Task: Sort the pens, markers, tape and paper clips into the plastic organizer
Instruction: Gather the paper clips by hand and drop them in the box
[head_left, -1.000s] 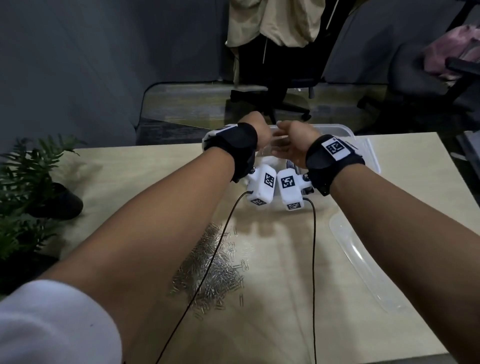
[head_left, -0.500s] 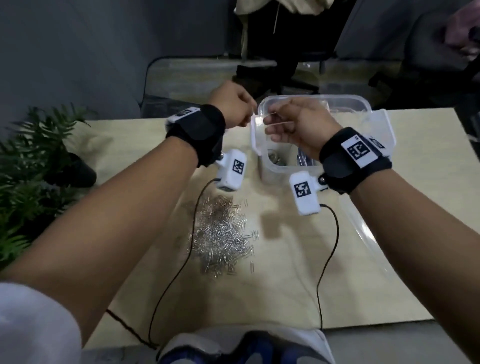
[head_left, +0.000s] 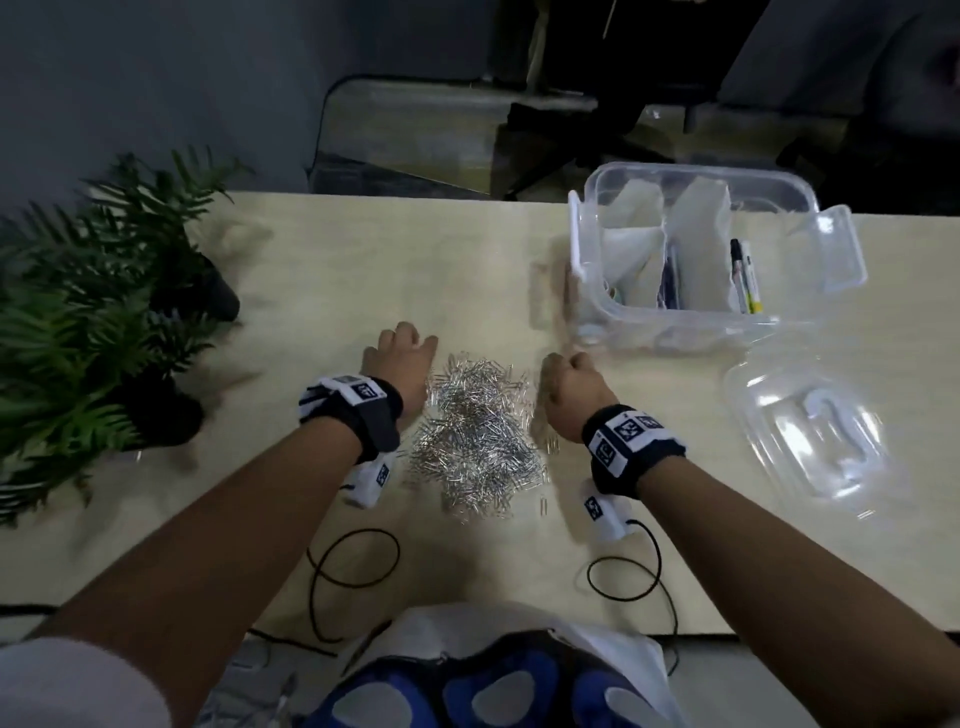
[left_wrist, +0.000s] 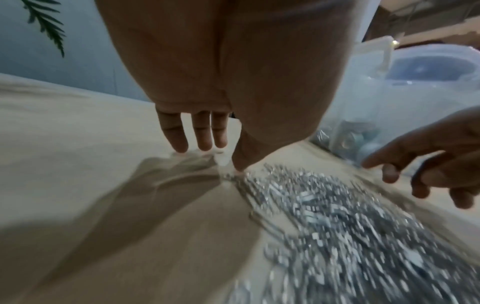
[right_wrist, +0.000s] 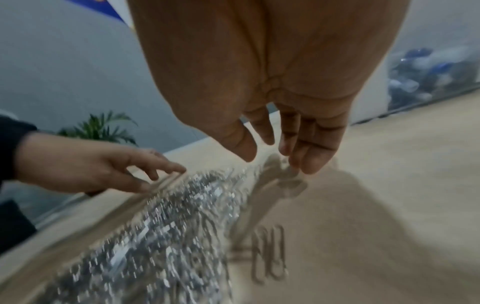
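A heap of silver paper clips (head_left: 475, 436) lies on the pale wooden table (head_left: 322, 270), between my two hands. My left hand (head_left: 402, 353) is at the heap's left edge, fingers straight and pointing down, tips (left_wrist: 202, 144) at the tabletop. My right hand (head_left: 569, 379) hangs at the heap's right edge with loosely bent fingers (right_wrist: 309, 156), holding nothing. The clear plastic organizer (head_left: 582, 260) stands at the back right with white dividers, pens (head_left: 670, 280) and markers (head_left: 745, 275) inside. A few stray clips (right_wrist: 270, 255) lie beside the heap.
The organizer's clear lid (head_left: 810, 431) lies on the table at the right. Potted plants (head_left: 104, 312) stand at the left edge. Black cables (head_left: 358, 561) loop near the table's front edge. An office chair stands beyond the table.
Both hands came back from the organizer and dropped to either side of the paper clip heap. The head view tilted down toward the table.
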